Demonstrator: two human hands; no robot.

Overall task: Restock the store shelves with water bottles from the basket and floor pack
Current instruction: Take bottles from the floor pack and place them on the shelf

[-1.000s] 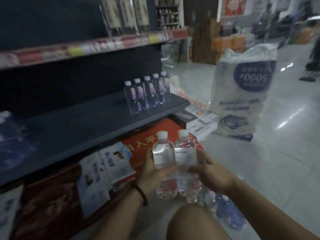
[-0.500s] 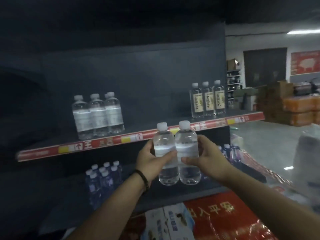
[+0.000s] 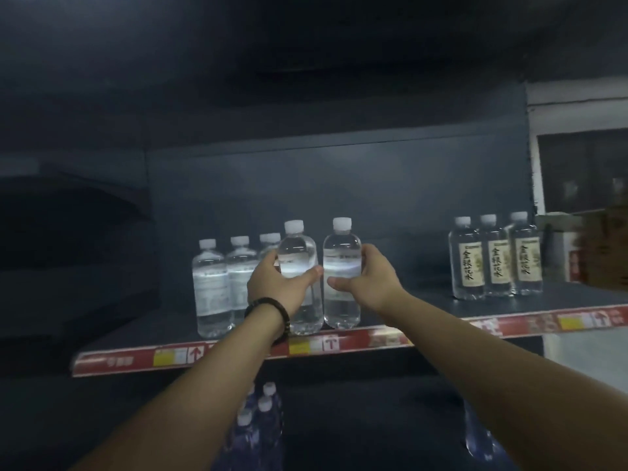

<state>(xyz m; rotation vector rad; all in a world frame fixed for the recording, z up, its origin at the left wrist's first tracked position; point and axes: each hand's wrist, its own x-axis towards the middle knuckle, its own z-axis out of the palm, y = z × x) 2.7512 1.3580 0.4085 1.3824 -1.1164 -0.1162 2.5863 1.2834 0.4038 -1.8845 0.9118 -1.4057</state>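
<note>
Dim store shelf [image 3: 571, 305], front edge, 12 o'clock. Two upright water bottles stood side by side: left hand [image 3: 275, 283] grasped left bottle [image 3: 300, 256], right hand [image 3: 370, 277] grasped right bottle [image 3: 341, 256]; stocked row [image 3: 210, 283] at 9 o'clock. Step judged: placing. Next probably called for seating bases, sliding back, letting go.

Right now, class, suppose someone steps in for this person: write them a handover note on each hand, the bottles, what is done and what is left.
Left hand grips the left bottle, right hand the right bottle: both upright, side by side, bases at the shelf front edge; whether they rest on it is unclear.
Done: three clear bottles stand left of them, three labelled bottles at the right end.
Left: set both down, let go, fetch more; basket and floor pack are out of view.
</note>
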